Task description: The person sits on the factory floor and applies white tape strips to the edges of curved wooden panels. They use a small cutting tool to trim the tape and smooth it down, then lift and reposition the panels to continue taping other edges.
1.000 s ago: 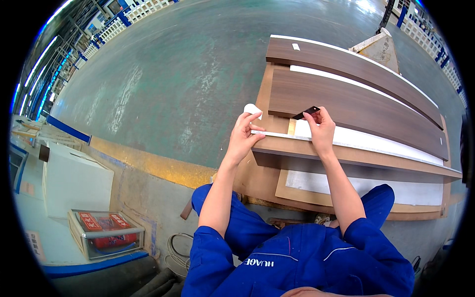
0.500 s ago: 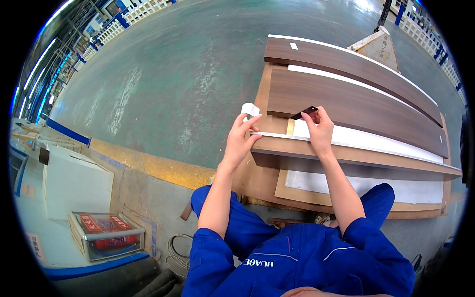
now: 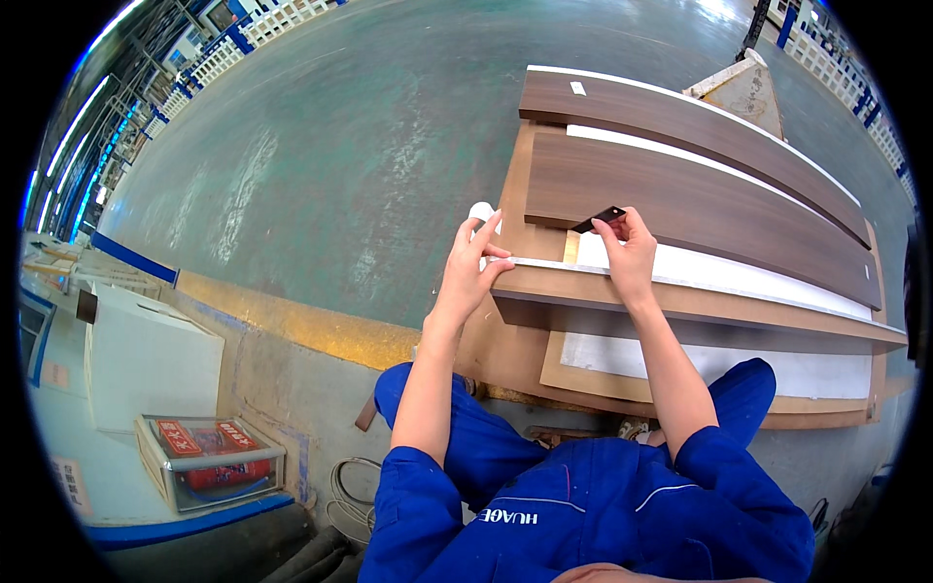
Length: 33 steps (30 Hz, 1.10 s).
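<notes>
On your far left stood a white box (image 3: pixel 155 364), with a glass case (image 3: pixel 277 466) nearer you holding a red extinguisher (image 3: pixel 219 475). A loop of cable (image 3: pixel 340 491) lay on the floor between the case and your legs. A white curl (image 3: pixel 480 210) showed just behind the fingers of your left hand (image 3: pixel 465 272). That hand was at the left end of the board (image 3: pixel 739 312), its index finger raised and its thumb and another finger near each other by the end of the pale strip (image 3: pixel 559 265); whether they pinched the strip, I cannot tell. The board ran in front of you from there to the right, the strip along its upper edge. Your right hand (image 3: pixel 632 255), above the board, had thumb and fingers clamped on a black piece (image 3: pixel 601 220), which slanted up to the right beside the near edge of a dark plank (image 3: pixel 700 189). A second plank (image 3: pixel 671 117) lay beyond that one, and farther right stood a pale metal wedge (image 3: pixel 748 95).
</notes>
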Available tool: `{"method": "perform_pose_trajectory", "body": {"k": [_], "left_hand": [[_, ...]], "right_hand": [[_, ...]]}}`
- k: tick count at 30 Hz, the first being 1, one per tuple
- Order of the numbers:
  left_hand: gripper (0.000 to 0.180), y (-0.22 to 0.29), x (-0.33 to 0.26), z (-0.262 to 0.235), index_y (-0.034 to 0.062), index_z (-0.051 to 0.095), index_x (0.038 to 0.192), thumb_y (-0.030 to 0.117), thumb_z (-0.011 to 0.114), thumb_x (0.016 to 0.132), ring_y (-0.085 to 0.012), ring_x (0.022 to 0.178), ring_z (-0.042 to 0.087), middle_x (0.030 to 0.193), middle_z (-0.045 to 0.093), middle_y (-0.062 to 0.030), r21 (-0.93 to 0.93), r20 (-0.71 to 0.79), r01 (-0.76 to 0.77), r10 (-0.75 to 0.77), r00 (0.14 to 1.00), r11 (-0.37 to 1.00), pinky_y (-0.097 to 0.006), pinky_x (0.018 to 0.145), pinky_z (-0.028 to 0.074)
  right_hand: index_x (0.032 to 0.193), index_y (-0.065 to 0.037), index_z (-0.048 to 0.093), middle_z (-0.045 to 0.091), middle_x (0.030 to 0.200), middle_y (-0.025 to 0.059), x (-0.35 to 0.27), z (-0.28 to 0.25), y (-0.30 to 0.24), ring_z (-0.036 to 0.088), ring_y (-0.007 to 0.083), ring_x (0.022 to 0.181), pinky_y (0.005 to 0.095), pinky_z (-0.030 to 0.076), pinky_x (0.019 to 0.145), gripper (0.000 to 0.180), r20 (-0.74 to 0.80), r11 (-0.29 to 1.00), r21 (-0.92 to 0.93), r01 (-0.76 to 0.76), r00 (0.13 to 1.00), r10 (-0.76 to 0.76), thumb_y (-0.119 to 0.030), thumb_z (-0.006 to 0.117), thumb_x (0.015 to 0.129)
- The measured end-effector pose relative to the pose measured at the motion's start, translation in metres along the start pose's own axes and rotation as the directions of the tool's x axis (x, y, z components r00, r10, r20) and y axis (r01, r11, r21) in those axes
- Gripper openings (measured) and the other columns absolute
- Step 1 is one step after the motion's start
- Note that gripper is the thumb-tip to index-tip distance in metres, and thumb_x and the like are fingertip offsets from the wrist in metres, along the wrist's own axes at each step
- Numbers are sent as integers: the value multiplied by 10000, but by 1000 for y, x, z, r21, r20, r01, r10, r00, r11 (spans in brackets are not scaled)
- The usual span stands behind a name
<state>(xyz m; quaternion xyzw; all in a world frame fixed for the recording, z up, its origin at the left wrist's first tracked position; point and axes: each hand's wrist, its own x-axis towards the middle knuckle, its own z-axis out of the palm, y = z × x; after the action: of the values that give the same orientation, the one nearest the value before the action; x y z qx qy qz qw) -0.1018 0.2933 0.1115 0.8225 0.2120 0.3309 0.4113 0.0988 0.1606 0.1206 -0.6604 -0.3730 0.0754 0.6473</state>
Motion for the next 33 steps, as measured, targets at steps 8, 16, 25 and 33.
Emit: {"method": "perform_pose_trajectory", "body": {"k": [8, 16, 25, 33], "left_hand": [[722, -1, 2, -2, 105, 462, 1359, -15, 738, 702, -117, 811, 631, 1242, 456, -128, 71, -4, -1, 1, 1000, 997, -311, 884, 463], [778, -7, 0, -3, 91, 455, 1361, -32, 774, 662, -122, 814, 624, 1251, 438, -110, 30, -75, 54, -51, 996, 998, -299, 858, 499], [473, -10, -6, 1, 27, 382, 1381, 175, 531, 957, -139, 982, 589, 1145, 555, -76, -806, 90, 348, -482, 872, 479, -297, 917, 453], [570, -49, -15, 18, 103, 306, 1433, 132, 569, 928, -158, 1063, 547, 1157, 569, -65, -910, 260, 368, -426, 866, 192, -324, 950, 440]], "right_hand": [[844, 13, 563, 667, 747, 63, 0, -1, 2, 651, 111, 692, 241, 489, 643, 119, -2, 1000, -13, 3, 1000, -3, -60, 658, 844], [845, 13, 565, 660, 741, 63, -1, 2, -1, 642, 104, 688, 236, 484, 642, 110, -11, 1000, -29, -1, 1000, 1, -51, 654, 844], [847, 15, 568, 658, 742, 64, 0, 1, -2, 636, 110, 692, 245, 484, 655, 120, -13, 999, -32, 14, 1000, -15, -64, 657, 845], [855, 13, 573, 659, 746, 61, 0, 0, 2, 636, 108, 701, 247, 486, 659, 109, -7, 1000, -3, 7, 1000, -7, -62, 653, 848]]}}
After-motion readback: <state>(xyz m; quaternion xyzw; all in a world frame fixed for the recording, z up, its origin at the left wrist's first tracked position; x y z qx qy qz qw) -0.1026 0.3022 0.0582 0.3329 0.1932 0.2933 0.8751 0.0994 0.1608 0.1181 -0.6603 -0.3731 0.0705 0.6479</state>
